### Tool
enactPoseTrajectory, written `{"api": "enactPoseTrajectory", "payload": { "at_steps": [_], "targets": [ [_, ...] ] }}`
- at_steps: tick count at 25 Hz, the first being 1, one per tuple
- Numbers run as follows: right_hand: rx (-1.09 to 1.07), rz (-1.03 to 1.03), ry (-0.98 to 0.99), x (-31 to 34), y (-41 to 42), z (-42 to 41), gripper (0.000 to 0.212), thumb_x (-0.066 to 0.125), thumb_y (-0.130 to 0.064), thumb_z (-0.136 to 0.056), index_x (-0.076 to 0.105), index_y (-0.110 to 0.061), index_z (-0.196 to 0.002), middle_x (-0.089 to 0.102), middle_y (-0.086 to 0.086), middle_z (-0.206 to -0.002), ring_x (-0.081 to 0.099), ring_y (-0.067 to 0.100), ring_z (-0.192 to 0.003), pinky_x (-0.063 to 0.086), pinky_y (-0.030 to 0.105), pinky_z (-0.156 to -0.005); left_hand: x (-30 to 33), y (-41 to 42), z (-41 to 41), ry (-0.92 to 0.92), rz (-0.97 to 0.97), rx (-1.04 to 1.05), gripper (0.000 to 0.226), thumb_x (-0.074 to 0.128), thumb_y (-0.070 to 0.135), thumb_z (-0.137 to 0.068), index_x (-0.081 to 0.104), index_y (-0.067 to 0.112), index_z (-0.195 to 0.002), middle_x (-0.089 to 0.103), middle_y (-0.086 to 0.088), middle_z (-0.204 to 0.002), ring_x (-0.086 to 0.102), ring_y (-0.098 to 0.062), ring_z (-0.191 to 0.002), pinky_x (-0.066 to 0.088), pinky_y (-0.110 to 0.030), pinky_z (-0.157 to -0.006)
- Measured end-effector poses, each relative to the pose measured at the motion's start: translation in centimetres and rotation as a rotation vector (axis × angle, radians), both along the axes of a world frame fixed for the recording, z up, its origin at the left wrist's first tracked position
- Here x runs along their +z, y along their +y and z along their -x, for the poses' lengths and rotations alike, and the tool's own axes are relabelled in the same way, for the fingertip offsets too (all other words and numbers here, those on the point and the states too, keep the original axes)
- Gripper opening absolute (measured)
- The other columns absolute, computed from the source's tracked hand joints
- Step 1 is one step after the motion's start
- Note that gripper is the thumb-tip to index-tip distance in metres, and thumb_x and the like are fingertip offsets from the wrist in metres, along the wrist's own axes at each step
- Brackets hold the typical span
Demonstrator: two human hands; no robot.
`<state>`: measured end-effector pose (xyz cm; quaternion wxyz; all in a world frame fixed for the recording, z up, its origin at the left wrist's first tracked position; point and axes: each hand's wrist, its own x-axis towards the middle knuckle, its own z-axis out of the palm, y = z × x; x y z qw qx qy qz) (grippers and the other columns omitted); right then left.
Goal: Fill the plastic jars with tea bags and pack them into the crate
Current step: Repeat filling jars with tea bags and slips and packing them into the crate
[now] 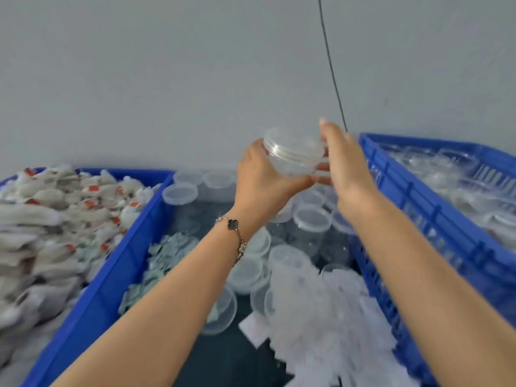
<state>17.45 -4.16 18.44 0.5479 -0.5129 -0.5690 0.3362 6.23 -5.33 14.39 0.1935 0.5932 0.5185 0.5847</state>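
clear plastic jar [293, 156] held up in the air above the loose jars [310, 222], between two blue crates. gripped by left hand [262, 177], fingers curled under it; touched by right hand [344, 160], fingers straight, together. tea bags [55, 219] heaped in left crate [111, 263]; right crate [435, 219] holding packed jars.

Even, cool daylight; soft, perhaps motion-blurred edges.
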Motion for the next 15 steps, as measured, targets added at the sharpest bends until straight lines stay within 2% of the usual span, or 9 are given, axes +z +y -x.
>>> {"api": "enactPoseTrajectory", "payload": {
  "at_steps": [1,3,5,6,7,9,10,13,15],
  "targets": [
    [0.062,-0.013,-0.195,0.5,-1.8,0.1,0.065,0.042,-0.064,-0.08,0.059,-0.008,-0.108,0.06,-0.004,-0.092,0.061,0.024,-0.092,0.049,0.051,-0.087,-0.9,-1.9,0.4,0.052,0.01,0.023,0.087,0.085,0.041,-0.051,0.042,0.017,-0.123,0.049,0.004,-0.119,0.049,-0.015,-0.114,0.047,-0.035,-0.094],
    [0.159,0.012,-0.683,0.6,-5.0,0.9,0.087,0.032,-0.084,-0.069,0.055,-0.018,-0.122,0.06,-0.007,-0.106,0.059,0.019,-0.091,0.047,0.044,-0.08,-2.9,-4.9,0.8,0.14,0.026,0.069,0.088,0.087,0.036,-0.058,0.038,0.013,-0.127,0.042,0.004,-0.116,0.047,-0.016,-0.113,0.046,-0.03,-0.092],
    [0.146,0.042,-1.098,-1.1,-7.0,1.7,0.103,0.021,-0.094,-0.058,0.033,-0.035,-0.141,0.052,0.004,-0.13,0.054,0.028,-0.112,0.04,0.041,-0.084,-5.2,-7.3,1.0,0.228,0.028,0.08,0.086,0.085,0.035,-0.062,0.037,0.013,-0.13,0.037,0.007,-0.112,0.047,-0.014,-0.11,0.043,-0.021,-0.084],
    [0.139,0.032,-1.229,-2.3,-7.6,2.0,0.102,0.02,-0.095,-0.059,0.026,-0.039,-0.143,0.047,0.01,-0.138,0.049,0.033,-0.121,0.037,0.041,-0.084,-6.5,-8.3,1.2,0.237,0.031,0.075,0.085,0.085,0.035,-0.061,0.038,0.016,-0.13,0.038,0.009,-0.112,0.049,-0.011,-0.108,0.042,-0.017,-0.081],
    [0.161,0.024,-1.273,-3.6,-8.3,2.2,0.097,0.021,-0.093,-0.062,0.026,-0.041,-0.143,0.044,0.012,-0.142,0.046,0.035,-0.125,0.034,0.039,-0.082,-7.9,-9.3,1.4,0.229,0.045,0.072,0.086,0.085,0.037,-0.058,0.039,0.019,-0.128,0.042,0.012,-0.111,0.051,-0.005,-0.104,0.041,-0.012,-0.077],
    [0.247,0.034,-1.242,-6.6,-9.7,2.0,0.087,0.028,-0.088,-0.065,0.031,-0.042,-0.139,0.045,0.013,-0.139,0.047,0.035,-0.123,0.036,0.037,-0.084,-11.1,-11.5,1.8,0.212,0.094,0.084,0.091,0.084,0.045,-0.052,0.036,0.023,-0.125,0.046,0.023,-0.1,0.052,0.009,-0.086,0.04,-0.005,-0.064],
    [0.279,0.037,-1.232,-8.2,-10.4,1.9,0.084,0.032,-0.086,-0.065,0.033,-0.042,-0.137,0.046,0.013,-0.135,0.047,0.036,-0.122,0.038,0.038,-0.087,-12.8,-12.5,2.0,0.214,0.111,0.086,0.095,0.084,0.048,-0.05,0.035,0.024,-0.127,0.046,0.025,-0.098,0.051,0.01,-0.081,0.039,-0.003,-0.061],
    [0.382,0.074,-1.244,-12.2,-11.7,2.3,0.076,0.042,-0.081,-0.07,0.037,-0.04,-0.134,0.042,0.01,-0.129,0.045,0.034,-0.119,0.039,0.039,-0.083,-16.6,-14.2,2.4,0.2,0.173,0.058,0.097,0.08,0.055,-0.045,0.04,0.022,-0.127,0.048,0.023,-0.101,0.054,0.004,-0.085,0.038,-0.005,-0.064],
    [0.385,0.071,-1.256,-13.6,-11.9,3.1,0.07,0.044,-0.08,-0.071,0.041,-0.038,-0.128,0.042,0.009,-0.127,0.043,0.032,-0.119,0.037,0.037,-0.076,-17.9,-14.5,2.6,0.122,0.196,0.05,0.088,0.077,0.058,-0.041,0.042,0.028,-0.116,0.051,0.025,-0.092,0.055,0.012,-0.084,0.04,-0.005,-0.058]
  ]
}}
